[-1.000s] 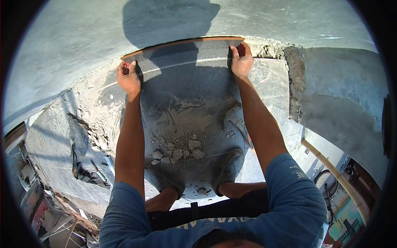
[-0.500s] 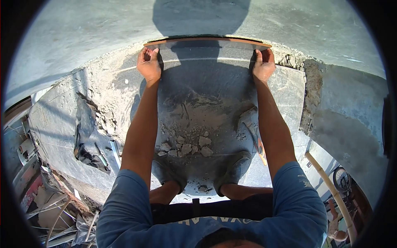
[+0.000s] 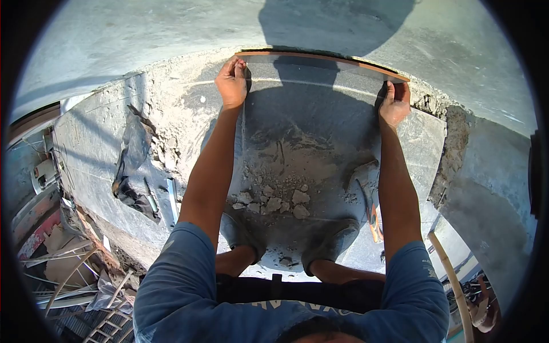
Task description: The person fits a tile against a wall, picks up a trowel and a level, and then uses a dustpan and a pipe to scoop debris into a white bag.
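Observation:
A long, narrow tile strip [image 3: 321, 56], with a grey face and an orange-brown edge, stands along the foot of the grey wall. My left hand [image 3: 232, 86] is closed at its left end, the fingertips bunched against it. At the opposite end my right hand [image 3: 394, 106] grips the strip, thumb on the near face and the other fingers partly hidden. Between my arms lie large dark floor tiles [image 3: 274, 108] covered with dust, and broken lumps of mortar [image 3: 273, 204] are heaped ahead of my feet.
By my right forearm lies a tool with an orange handle [image 3: 374, 223]. A torn dark bag [image 3: 134, 148] and a light-blue bar [image 3: 172, 197] rest to the left. Rough mortar [image 3: 166, 137] borders the wall. A bamboo pole [image 3: 454, 283] stands at the lower right; scrap lies lower left.
The view has swung, so the scene sits further right and slightly tilted. Both hands stay at the strip's ends; the left-hand fingers look more bunched together than before.

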Available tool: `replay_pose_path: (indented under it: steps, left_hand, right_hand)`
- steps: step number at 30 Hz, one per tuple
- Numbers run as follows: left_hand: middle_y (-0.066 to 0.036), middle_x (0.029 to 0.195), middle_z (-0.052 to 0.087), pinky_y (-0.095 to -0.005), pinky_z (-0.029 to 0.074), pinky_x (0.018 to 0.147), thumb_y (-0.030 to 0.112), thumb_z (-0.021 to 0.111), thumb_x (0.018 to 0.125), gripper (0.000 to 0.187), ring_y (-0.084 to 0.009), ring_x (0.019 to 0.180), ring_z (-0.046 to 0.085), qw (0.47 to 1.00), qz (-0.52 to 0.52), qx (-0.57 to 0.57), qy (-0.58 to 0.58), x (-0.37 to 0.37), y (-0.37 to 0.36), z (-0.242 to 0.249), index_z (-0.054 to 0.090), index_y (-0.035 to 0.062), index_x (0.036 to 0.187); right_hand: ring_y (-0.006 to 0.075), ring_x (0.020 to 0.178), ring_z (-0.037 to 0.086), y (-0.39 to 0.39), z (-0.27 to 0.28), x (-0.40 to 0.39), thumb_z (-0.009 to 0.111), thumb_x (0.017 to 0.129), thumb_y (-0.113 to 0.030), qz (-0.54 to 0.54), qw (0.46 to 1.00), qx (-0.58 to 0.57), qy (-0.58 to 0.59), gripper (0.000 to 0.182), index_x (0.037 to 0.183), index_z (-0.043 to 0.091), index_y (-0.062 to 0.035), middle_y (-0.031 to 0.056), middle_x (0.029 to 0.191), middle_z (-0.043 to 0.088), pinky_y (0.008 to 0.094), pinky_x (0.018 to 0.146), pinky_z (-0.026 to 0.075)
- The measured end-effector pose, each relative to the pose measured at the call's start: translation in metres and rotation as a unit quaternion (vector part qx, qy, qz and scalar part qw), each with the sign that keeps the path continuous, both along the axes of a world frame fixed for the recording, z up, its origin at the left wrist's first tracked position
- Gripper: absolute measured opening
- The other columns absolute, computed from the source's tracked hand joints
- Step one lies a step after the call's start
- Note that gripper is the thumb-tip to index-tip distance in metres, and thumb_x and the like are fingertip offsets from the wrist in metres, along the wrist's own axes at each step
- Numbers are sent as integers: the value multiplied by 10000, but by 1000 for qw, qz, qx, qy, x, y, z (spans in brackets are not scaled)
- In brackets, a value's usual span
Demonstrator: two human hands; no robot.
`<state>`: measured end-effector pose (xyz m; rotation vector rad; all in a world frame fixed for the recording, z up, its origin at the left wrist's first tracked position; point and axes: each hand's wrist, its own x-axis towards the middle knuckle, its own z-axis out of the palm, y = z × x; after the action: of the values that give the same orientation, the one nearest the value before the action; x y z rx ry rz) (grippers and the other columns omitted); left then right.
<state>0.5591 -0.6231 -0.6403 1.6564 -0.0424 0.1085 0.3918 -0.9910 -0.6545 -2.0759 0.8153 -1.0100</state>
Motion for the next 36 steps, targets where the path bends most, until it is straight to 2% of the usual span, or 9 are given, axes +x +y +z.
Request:
replay_pose_path:
  steps: [7, 9, 12, 16, 19, 20, 24, 32, 36]
  left_hand:
    - [-116, 995, 628, -272, 522, 845, -78, 540, 888, 212, -157, 908, 618, 998, 3, -66, 20, -3, -3, 0, 562, -81, 1099]
    - [-114, 1004, 627, -267, 516, 850, -69, 549, 888, 221, -152, 916, 615, 999, 2, -36, 9, -3, 1, -1, 559, -81, 1108]
    - [-108, 1019, 625, -251, 497, 864, -42, 570, 890, 237, -138, 936, 605, 1000, 6, -9, -10, -6, -4, 3, 557, -80, 1124]
    - [-105, 1016, 619, -245, 499, 870, -51, 551, 897, 245, -130, 942, 596, 998, 0, -67, -4, -6, -1, -7, 548, -83, 1140]
    - [-114, 1061, 615, -238, 487, 869, -55, 528, 905, 274, -133, 947, 602, 998, 12, -56, 10, -8, -6, -3, 534, -84, 1177]
    - [-119, 1066, 619, -246, 481, 881, -71, 507, 904, 302, -145, 965, 606, 999, 28, 23, 9, -10, -8, -1, 517, -80, 1206]
    - [-137, 1114, 608, -285, 464, 917, -131, 471, 864, 372, -195, 1020, 607, 993, 54, 107, -18, -16, -16, -1, 501, -58, 1228]
    - [-141, 1168, 565, -286, 445, 941, -126, 466, 860, 403, -200, 1068, 580, 997, 35, 71, -10, -16, -11, -5, 463, -45, 1255]
    - [-138, 1149, 566, -280, 447, 933, -124, 457, 861, 396, -187, 1059, 581, 998, 22, 52, -7, -14, -8, -5, 463, -43, 1249]
  right_hand:
    - [295, 866, 644, 5, 2, 2, 696, 841, -228, 4, 1000, 19, -16, 418, 1120, 571, 57, 199, 951, 658, 356, 785, 491]
    - [295, 869, 643, 7, 0, 3, 696, 840, -223, 7, 1000, 14, -24, 414, 1120, 573, 56, 198, 957, 657, 357, 786, 490]
    - [309, 878, 638, 10, 10, 1, 689, 841, -204, -3, 1000, 22, -4, 394, 1122, 582, 50, 204, 960, 652, 364, 797, 485]
    - [353, 936, 617, 19, 24, -1, 661, 841, -151, -19, 999, -32, 29, 360, 1142, 587, 31, 213, 1013, 635, 387, 830, 480]
    - [353, 972, 608, 19, 29, -2, 630, 837, -96, -19, 998, -51, 41, 348, 1164, 585, 15, 210, 1042, 627, 391, 863, 478]
    - [352, 972, 610, 19, 29, -4, 621, 835, -80, -18, 998, -42, 50, 349, 1169, 583, 11, 209, 1044, 627, 390, 864, 479]
    - [339, 923, 620, 19, 30, -5, 597, 816, -10, -13, 999, -32, 41, 364, 1179, 578, 4, 195, 1000, 636, 384, 834, 485]
    - [319, 889, 628, 21, 31, -7, 567, 811, 34, 8, 999, -22, 33, 357, 1168, 581, 10, 179, 958, 642, 375, 812, 488]
    - [273, 897, 637, 19, 27, -6, 602, 833, -12, -2, 999, -33, 30, 360, 1190, 568, 25, 166, 978, 651, 333, 828, 483]
